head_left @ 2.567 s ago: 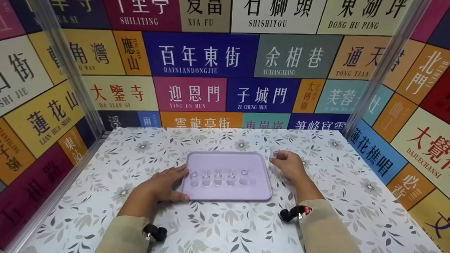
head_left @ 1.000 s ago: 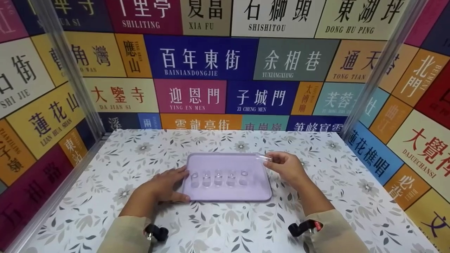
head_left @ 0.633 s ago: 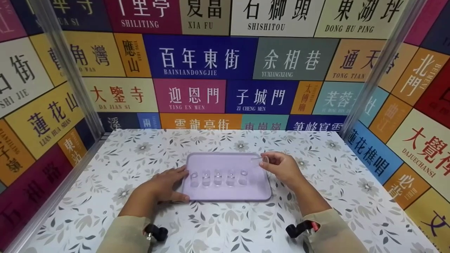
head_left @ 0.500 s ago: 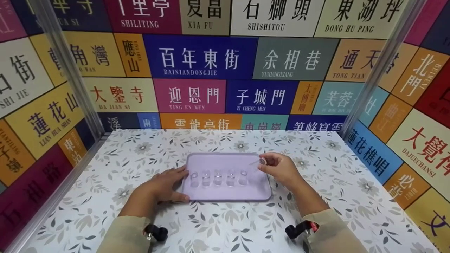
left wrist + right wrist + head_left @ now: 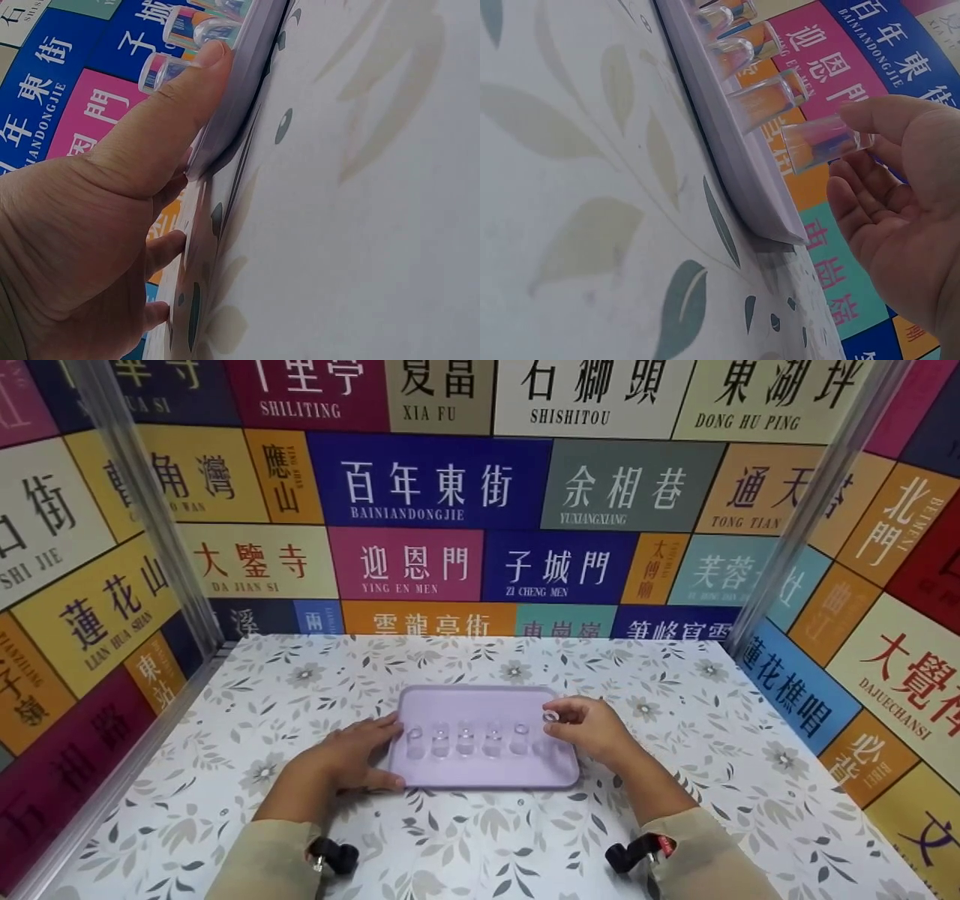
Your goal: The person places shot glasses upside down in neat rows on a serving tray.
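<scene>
A lavender tray [image 5: 472, 702] holds a row of several small clear cups [image 5: 465, 742], standing upright. At the row's right end my right hand [image 5: 596, 729] pinches another clear cup [image 5: 817, 144] between thumb and fingers near its rim. That cup is upright, close over the tray in the right wrist view, beside the last cup [image 5: 769, 99] of the row. My left hand [image 5: 349, 754] rests at the tray's left side with fingers spread, and its thumb [image 5: 176, 112] lies against the rim at the front left corner.
The table [image 5: 450, 847] has a white cover with grey leaves and flowers. Behind it stands a wall of coloured panels [image 5: 427, 480] with lettering. Clear upright strips [image 5: 795, 510] run up both back corners. A small black device [image 5: 334, 856] sits at each wrist.
My right hand has brought the cup from beyond the tray's right edge, tilting it over the back right corner, then forward and upright at the row's end. My left hand has stayed put.
</scene>
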A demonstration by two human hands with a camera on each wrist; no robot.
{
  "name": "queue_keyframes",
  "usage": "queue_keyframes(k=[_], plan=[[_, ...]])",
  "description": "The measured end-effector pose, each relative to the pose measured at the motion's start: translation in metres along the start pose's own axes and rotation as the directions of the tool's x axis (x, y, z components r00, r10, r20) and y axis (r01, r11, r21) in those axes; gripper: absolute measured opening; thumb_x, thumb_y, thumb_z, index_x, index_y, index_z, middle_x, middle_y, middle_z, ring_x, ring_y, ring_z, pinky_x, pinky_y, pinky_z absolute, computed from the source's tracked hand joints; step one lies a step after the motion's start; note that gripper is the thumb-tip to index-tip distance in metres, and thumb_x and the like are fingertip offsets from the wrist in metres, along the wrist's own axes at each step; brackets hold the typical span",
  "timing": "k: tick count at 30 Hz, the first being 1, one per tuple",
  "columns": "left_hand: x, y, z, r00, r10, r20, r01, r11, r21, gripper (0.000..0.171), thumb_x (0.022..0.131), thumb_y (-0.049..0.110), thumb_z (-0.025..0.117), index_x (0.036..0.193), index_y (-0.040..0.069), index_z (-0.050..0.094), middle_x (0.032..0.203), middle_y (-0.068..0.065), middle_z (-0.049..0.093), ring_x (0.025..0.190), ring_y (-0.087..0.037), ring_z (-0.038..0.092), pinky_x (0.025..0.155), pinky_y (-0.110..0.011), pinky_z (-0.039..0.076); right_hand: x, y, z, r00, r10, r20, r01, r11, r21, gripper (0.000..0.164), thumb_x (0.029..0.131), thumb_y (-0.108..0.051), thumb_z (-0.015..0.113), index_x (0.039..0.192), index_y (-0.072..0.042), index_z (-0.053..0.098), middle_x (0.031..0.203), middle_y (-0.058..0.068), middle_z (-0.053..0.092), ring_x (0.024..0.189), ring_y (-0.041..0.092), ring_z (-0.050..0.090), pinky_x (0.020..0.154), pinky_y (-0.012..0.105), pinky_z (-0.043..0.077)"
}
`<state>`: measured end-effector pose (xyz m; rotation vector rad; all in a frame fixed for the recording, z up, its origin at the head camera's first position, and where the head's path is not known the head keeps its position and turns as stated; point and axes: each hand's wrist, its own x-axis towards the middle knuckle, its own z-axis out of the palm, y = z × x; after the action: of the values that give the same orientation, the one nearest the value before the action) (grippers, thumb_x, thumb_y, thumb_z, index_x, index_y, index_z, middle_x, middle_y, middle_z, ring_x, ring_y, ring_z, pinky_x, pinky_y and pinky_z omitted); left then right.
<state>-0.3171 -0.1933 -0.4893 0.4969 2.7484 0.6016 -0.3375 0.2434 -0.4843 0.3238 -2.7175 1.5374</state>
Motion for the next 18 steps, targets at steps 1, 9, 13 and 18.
queue_keyframes(k=[1, 9, 13, 18], plan=[[-0.0003, -0.0004, 0.0001, 1.000, 0.003, -0.002, -0.003, 1.000, 0.001, 0.109, 0.081, 0.068, 0.084, 0.170, 0.031, 0.032, 0.181, 0.011, 0.018, 0.169, -0.035, 0.015, 0.135, -0.069, 0.009, 0.0000, 0.0005, 0.0007, 1.000, 0.006, 0.005, -0.006, 1.000, -0.003, 0.041, 0.092, -0.020, 0.085, 0.129, -0.007, 0.077, 0.111, 0.006, 0.079, 0.098, 0.014, 0.067, 0.078, 0.020, 0.059], [-0.0007, 0.0002, 0.0005, 1.000, -0.006, -0.003, 0.006, 1.000, 0.003, 0.109, 0.081, 0.068, 0.084, 0.170, 0.034, 0.032, 0.181, 0.013, 0.017, 0.170, -0.034, 0.014, 0.136, -0.067, 0.009, 0.0009, 0.0044, 0.0047, 0.998, 0.028, 0.049, -0.027, 1.000, -0.014, 0.037, 0.089, -0.014, 0.085, 0.125, -0.007, 0.078, 0.109, 0.009, 0.078, 0.097, 0.015, 0.068, 0.078, 0.020, 0.061], [0.0000, 0.0004, 0.0004, 1.000, -0.012, -0.003, 0.012, 1.000, -0.007, 0.109, 0.080, 0.068, 0.084, 0.169, 0.034, 0.032, 0.181, 0.014, 0.017, 0.170, -0.033, 0.013, 0.136, -0.068, 0.008, 0.0018, 0.0061, 0.0061, 0.997, 0.049, 0.054, -0.048, 0.999, -0.018, 0.035, 0.088, -0.013, 0.085, 0.123, -0.009, 0.079, 0.106, 0.007, 0.077, 0.095, 0.015, 0.068, 0.077, 0.022, 0.061], [0.0006, -0.0003, 0.0003, 1.000, -0.016, 0.000, 0.016, 1.000, -0.011, 0.109, 0.080, 0.069, 0.084, 0.169, 0.034, 0.032, 0.181, 0.015, 0.016, 0.170, -0.033, 0.013, 0.136, -0.068, 0.008, 0.0023, 0.0076, 0.0075, 0.996, 0.062, 0.066, -0.061, 0.998, -0.013, 0.038, 0.087, -0.014, 0.086, 0.124, -0.006, 0.078, 0.105, 0.007, 0.077, 0.095, 0.016, 0.069, 0.078, 0.022, 0.062]])
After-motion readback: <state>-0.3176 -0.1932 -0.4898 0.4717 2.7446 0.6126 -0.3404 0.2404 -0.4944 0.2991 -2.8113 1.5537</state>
